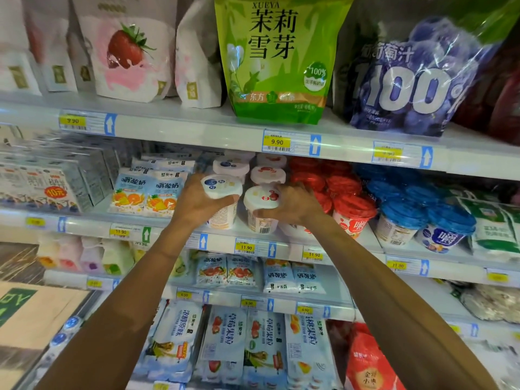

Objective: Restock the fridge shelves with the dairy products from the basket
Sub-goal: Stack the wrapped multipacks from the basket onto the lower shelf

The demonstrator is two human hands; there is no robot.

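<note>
Forearms (135, 299) rise from the bottom edge, crossing in front of lower shelves stocked with pale blue yogurt multipacks (225, 342). Higher up, at the front edge of the middle shelf (168, 237), the left hand (197, 205) curls its fingers and thumb around a blueberry-marked cup (222, 188) with a white lid, which tilts toward the viewer. Just beside it, the right hand (294, 206) clamps its fingers over the far side, and its thumb under the rim, of a strawberry-marked cup (261, 198), also white-lidded and standing nearly upright. The two cups are close together but not touching. Behind them, more white-lidded cups (268, 174) sit in two rows running toward the back. To the right are red-lidded cups (353, 208), then blue-lidded cups (402, 213). To the left lie flat pouches printed with orange fruit (146, 194). Yellow price tags (277, 142) line the shelf rails. On the top shelf (197, 128), farthest away, stand a strawberry pouch (126, 57), a green bag (278, 60) and a purple bag marked 100% (413, 85).
</note>
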